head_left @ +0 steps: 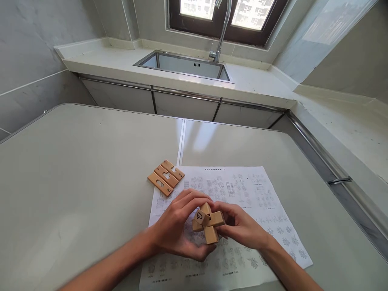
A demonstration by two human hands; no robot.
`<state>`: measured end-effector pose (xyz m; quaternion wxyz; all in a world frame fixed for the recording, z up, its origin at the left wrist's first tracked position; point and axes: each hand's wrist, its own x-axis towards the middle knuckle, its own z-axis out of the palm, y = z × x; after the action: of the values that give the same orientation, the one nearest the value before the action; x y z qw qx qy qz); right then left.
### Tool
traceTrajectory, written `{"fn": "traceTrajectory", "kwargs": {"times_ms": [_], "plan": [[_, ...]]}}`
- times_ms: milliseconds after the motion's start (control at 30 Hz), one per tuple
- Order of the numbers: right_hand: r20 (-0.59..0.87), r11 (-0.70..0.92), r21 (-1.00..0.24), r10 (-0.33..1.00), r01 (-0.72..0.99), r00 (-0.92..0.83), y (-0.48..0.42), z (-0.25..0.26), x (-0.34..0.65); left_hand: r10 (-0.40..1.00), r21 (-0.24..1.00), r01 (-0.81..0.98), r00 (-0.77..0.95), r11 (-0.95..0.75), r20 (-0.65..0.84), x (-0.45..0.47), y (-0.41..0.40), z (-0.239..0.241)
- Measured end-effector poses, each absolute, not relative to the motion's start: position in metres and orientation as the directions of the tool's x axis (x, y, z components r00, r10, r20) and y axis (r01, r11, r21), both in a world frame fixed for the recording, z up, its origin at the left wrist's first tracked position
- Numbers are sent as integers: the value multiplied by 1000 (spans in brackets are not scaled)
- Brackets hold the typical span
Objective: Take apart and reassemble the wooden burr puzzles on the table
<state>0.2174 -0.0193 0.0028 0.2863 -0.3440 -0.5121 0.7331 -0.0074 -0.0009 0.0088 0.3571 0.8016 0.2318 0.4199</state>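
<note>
- Left hand (177, 218): bare; back of hand and wrist uncovered; fingers slender, thumb long and tapered toward its tip.
- Right hand (244, 228): likewise bare; thumb and index finger visible, remaining fingers largely hidden; knuckles softly rounded.
- Left forearm (121, 256): bare down to the lower picture edge; slim, narrowing toward the wrist, outline smooth.
- Right forearm (286, 258): bare to the edge as well; similar slim taper.
- Fingernails: too small to tell.
</note>
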Motion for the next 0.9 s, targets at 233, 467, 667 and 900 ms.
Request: {"fn": "traceTrajectory", "kwargs": {"times_ms": [233, 467, 667, 900], "plan": [[-160, -217, -973, 873, -73, -461, -23, 0, 212, 671, 749, 114, 544, -653, 503, -8, -1, 8], [-74, -119, -987, 930, -105, -361, -28, -7, 208, 678, 733, 137, 520, -667, 520, -7, 0, 6], [-102, -140, -987, 924, -79, -368, -28, -11, 209, 691, 739, 154, 516, -655, 506, -7, 1, 7], [-106, -236, -953, 846, -189, -522, -26, -2, 210, 744, 776, 186, 484, -602, 461, -9, 2, 6]]}}
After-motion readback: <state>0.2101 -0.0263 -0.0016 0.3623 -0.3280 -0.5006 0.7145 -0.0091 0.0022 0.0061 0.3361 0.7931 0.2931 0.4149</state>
